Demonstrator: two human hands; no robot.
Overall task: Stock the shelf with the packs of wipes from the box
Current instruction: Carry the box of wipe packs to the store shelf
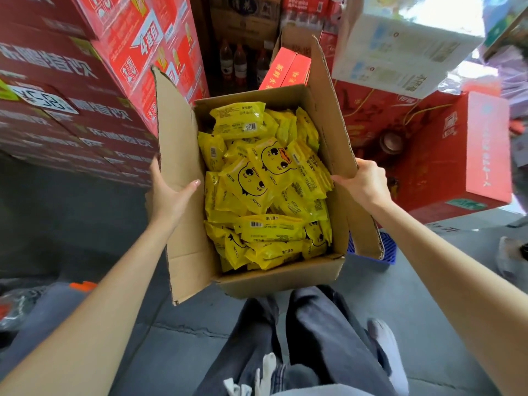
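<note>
An open cardboard box [285,277] sits in front of me, full of several yellow packs of wipes [265,178] printed with a duck face. My left hand [168,192] grips the box's left flap, thumb on the inside and fingers behind it. My right hand [363,184] grips the edge of the right flap. Both flaps stand upright. No shelf is in view.
Stacked red cartons [71,104] rise at the left. More red boxes [445,155] and a white carton [400,52] stand at the right. Bottles [240,64] are behind the box. A blue crate [385,252] sits under the right flap. My legs [308,338] are below on grey floor.
</note>
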